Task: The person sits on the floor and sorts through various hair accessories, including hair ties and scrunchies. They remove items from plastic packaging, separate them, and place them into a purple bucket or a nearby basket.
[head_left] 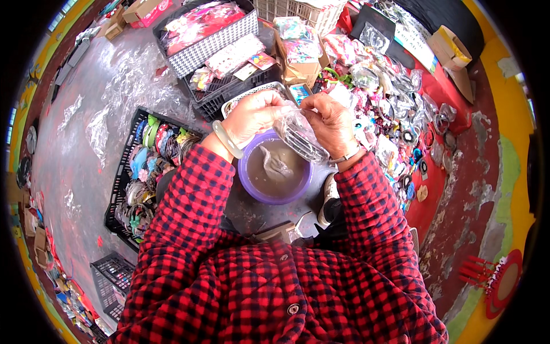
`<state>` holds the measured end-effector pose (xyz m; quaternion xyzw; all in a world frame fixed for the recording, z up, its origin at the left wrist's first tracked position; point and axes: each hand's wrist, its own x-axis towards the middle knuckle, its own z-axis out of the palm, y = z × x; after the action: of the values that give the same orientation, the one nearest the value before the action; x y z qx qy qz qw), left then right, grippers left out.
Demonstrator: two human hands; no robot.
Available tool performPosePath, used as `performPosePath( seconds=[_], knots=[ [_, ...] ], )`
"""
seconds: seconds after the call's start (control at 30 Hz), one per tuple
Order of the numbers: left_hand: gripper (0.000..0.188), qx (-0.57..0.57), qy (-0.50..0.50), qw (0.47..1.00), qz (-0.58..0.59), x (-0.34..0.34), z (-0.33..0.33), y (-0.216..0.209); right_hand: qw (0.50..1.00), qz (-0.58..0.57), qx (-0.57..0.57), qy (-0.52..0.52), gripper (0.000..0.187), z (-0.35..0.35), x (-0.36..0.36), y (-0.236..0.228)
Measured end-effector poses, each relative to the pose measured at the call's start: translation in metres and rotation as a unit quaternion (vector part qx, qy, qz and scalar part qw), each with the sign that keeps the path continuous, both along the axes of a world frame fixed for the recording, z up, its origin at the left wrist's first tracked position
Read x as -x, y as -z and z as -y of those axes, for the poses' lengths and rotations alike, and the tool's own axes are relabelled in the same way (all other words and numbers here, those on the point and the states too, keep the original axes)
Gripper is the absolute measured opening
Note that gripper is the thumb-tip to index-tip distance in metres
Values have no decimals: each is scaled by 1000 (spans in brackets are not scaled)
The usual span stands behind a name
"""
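A clear plastic bag [301,135] with dark curved bands inside, possibly headbands, hangs between my hands. My left hand [256,116] pinches its upper edge, fingers closed. On the other side my right hand [329,125] also grips the top of the bag, thumb and fingers pressed together. Directly below stands a purple basin [245,179] of murky water. A wet greyish cloth or plastic piece [276,164] lies in that water; which one I cannot tell. The bag partly covers the basin's right rim.
A black crate [116,198] of colourful headbands stands to the left. Bagged hair accessories [395,123] are heaped on red cloth at the right. Ahead sit a grey basket [220,37], a cardboard box [302,71] and a white basket [275,87]. A shoe [328,209] is beside the basin.
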<state>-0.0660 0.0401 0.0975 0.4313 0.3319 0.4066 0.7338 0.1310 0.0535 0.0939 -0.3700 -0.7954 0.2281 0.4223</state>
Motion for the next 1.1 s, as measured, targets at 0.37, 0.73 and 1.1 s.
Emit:
performPosePath(
  seconds=[0.37,0.73,1.1],
  knots=[
    [6,-139,-29,983,-112,-9,1,13,936,7,329,-125,22,6,-1,-8],
    [14,-304,-22,934,-185,4,-1,6,852,-227,445,-156,15,3,-4,0],
    [16,-360,-49,869,-335,6,4,-12,818,-298,480,-113,12,4,2,0]
  ],
)
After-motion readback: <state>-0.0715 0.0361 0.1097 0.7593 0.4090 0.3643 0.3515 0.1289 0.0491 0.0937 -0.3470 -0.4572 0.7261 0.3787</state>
